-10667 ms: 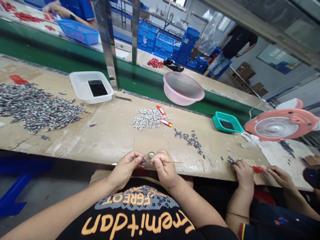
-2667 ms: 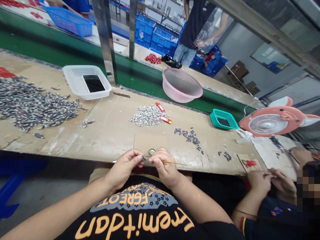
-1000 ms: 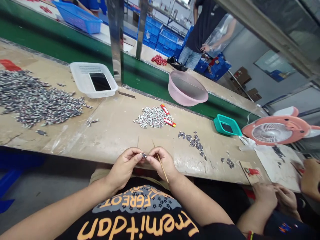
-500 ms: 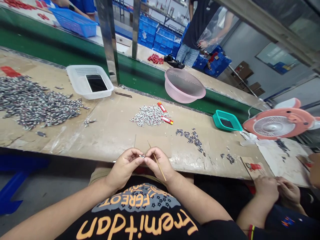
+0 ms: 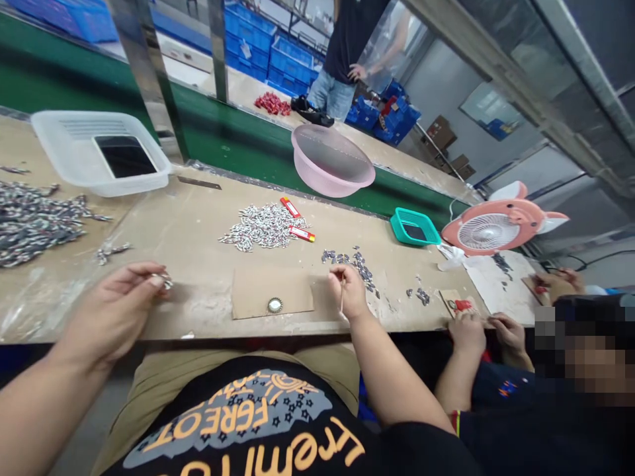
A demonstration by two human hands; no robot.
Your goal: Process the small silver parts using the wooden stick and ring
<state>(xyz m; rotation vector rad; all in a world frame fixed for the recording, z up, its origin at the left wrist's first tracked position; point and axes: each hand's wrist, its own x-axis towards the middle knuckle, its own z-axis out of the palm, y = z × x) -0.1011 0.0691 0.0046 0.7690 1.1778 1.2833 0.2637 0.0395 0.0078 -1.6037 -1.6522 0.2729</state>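
Note:
My left hand (image 5: 116, 307) is over the left part of the table, thumb and fingers pinched on a small black-and-white piece (image 5: 167, 281). My right hand (image 5: 351, 291) is closed around a thin wooden stick (image 5: 342, 301), right of a flat cardboard piece (image 5: 248, 291). On that cardboard lies a bottle cap (image 5: 274, 305) with a pale round inside. Scattered dark pieces (image 5: 364, 268) lie just beyond my right hand. A heap of small black-and-white pieces (image 5: 262, 227) lies behind the cardboard, with two red packets (image 5: 301, 233) at its right side.
A larger heap (image 5: 34, 221) of dark pieces is at left, near a white tray (image 5: 54, 155) holding a phone. Along the back are a blade (image 5: 199, 182), pink basin (image 5: 332, 172), green basket (image 5: 397, 228) and pink fan (image 5: 501, 228). Co-workers' hands (image 5: 469, 334) are at right.
My hands have parted from in front of my body. The left moved left with a small piece, the right moved right with the stick. The cardboard and bottle cap are uncovered; the view shifted.

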